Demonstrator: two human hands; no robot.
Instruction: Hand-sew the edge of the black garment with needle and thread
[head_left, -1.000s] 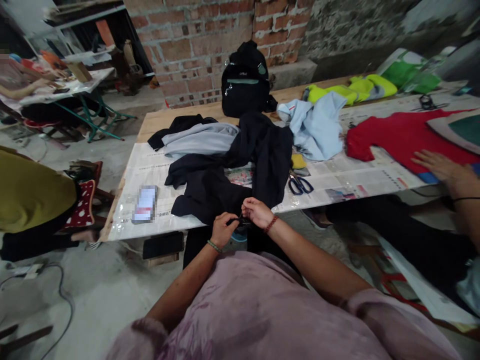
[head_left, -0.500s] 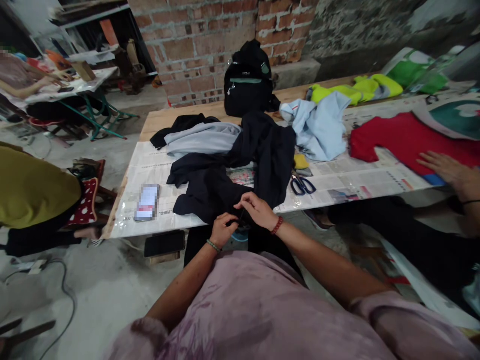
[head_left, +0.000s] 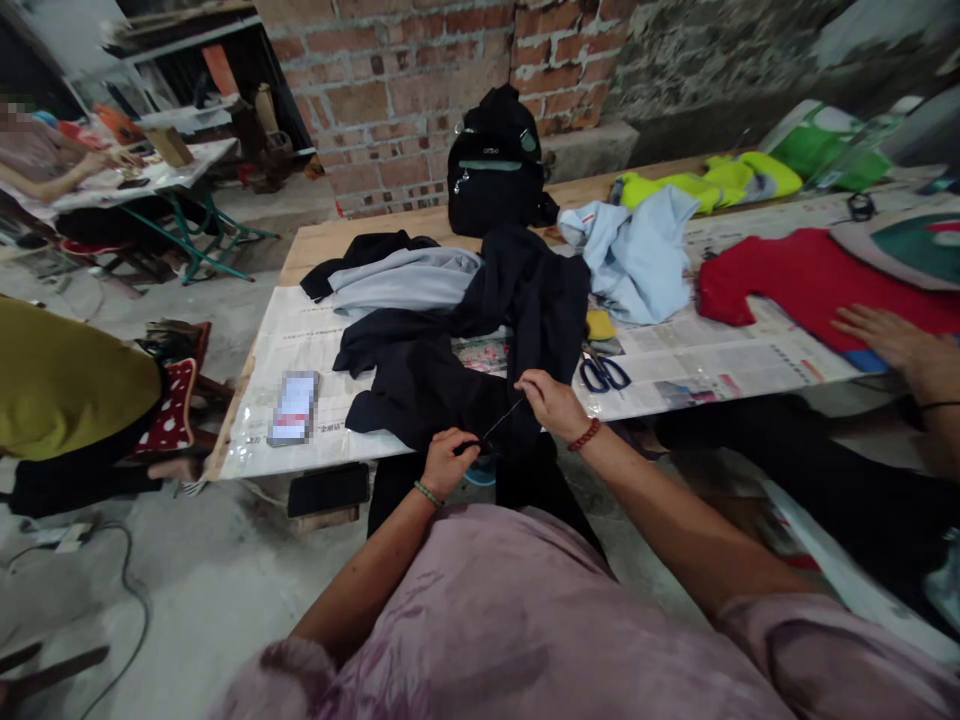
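Observation:
A dark garment (head_left: 420, 385) lies rumpled over the front edge of the table. My left hand (head_left: 448, 462) is closed on its near edge, pinching the cloth between thumb and fingers. A thin thread (head_left: 504, 418) runs taut from that edge up to my right hand (head_left: 553, 402), whose fingertips are pinched together. Whether a needle sits in those fingertips is too small to make out. Dark-handled scissors (head_left: 604, 373) rest on the newspaper just right of my right hand, beside a small yellow piece (head_left: 600, 325).
A phone (head_left: 294, 408) lies at the table's left. Behind the garment are a grey cloth (head_left: 409, 280), a black backpack (head_left: 496, 165) and a light blue garment (head_left: 637, 255). To the right, another person's hand (head_left: 881, 335) rests on a red garment (head_left: 780, 275).
My right hand has moved right and slightly up, away from my left hand, and the thread now stretches between them. My left hand stays on the garment's edge.

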